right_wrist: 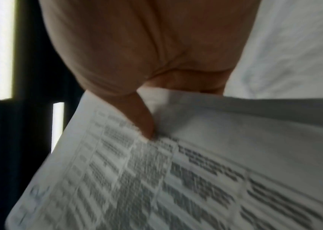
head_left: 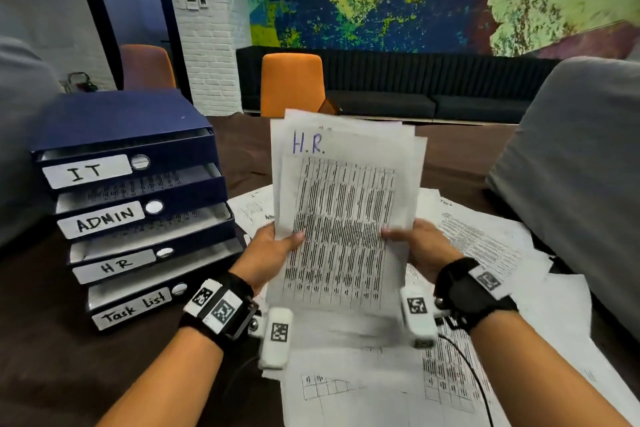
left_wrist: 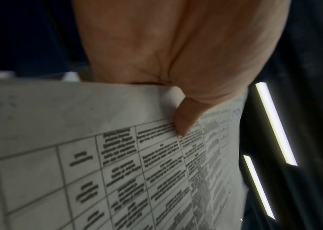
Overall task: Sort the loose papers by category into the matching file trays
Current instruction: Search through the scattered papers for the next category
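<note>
I hold a small stack of papers (head_left: 341,204) upright above the table; its front sheet is a printed table headed "H.R." in blue ink. My left hand (head_left: 277,246) pinches the stack's left edge, thumb on the front sheet (left_wrist: 117,163). My right hand (head_left: 412,243) pinches the right edge, thumb on the print (right_wrist: 176,179). To the left stands a dark blue stack of file trays (head_left: 138,204) labelled IT, ADMIN, HR (head_left: 114,265) and Task List, with sheets in several of them. More loose papers (head_left: 485,239) lie spread on the table under and behind my hands.
The table has a dark brown surface (head_left: 52,340). A grey padded chair back (head_left: 581,177) rises at the right, another grey shape at the far left. An orange chair (head_left: 292,83) stands across the table. A black cable (head_left: 467,364) runs from my right wrist over the papers.
</note>
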`<state>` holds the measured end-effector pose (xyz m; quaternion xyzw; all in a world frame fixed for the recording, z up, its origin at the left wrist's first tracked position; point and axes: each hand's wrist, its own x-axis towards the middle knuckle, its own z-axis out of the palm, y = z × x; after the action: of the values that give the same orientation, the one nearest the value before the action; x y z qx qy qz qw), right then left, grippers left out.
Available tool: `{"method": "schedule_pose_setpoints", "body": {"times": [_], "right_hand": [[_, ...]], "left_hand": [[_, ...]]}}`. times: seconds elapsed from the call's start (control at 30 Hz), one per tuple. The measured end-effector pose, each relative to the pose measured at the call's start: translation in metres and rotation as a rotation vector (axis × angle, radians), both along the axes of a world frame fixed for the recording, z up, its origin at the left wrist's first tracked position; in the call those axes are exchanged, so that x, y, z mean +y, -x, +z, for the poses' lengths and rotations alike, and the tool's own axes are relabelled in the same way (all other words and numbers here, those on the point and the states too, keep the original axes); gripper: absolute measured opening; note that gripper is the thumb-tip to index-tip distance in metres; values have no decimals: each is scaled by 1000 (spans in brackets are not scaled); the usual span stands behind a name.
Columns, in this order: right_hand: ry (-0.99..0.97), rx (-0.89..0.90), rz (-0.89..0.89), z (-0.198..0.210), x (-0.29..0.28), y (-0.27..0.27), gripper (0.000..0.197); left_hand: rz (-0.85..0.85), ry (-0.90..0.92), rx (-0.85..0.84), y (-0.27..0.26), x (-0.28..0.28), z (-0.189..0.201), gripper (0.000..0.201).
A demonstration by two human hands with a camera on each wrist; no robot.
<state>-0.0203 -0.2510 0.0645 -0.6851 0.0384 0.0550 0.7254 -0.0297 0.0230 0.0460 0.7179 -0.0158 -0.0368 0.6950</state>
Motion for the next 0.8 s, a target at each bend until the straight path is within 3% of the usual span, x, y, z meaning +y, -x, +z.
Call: {"method": "schedule_pose_setpoints", "body": {"times": [0.07, 0.13, 0.23, 0.37, 0.47, 0.5, 0.53, 0.63, 0.67, 0.8], "right_hand": [[-17, -154, -75, 23, 1, 0, 10], [-60, -277, -103, 43, 2, 1, 14], [-105, -326, -80, 57, 0, 6, 18], [-49, -258, -37, 45, -1, 11, 49], [-27, -203, 50, 34, 0, 13, 91], [-20, -209, 48, 33, 1, 11, 96], [-12, -221, 39, 33, 2, 9, 90], [0, -300, -25, 47, 4, 5, 33], [7, -339, -50, 54, 4, 6, 24], [-49, -498, -107, 75, 7, 11, 21]], "left_hand": [[51, -18, -105, -3, -9, 23, 21], [81, 21, -179, -4, -16, 45, 17], [82, 62, -244, -5, -16, 59, 19], [41, 49, -232, -6, -13, 47, 43], [22, -21, -237, -5, -15, 38, 35], [23, -33, -247, -5, -16, 37, 31], [36, -50, -260, -6, -17, 38, 28], [79, -72, -345, -9, -22, 54, 22], [87, -60, -380, -10, -23, 62, 21], [102, 8, -484, -10, -30, 84, 21]]}}
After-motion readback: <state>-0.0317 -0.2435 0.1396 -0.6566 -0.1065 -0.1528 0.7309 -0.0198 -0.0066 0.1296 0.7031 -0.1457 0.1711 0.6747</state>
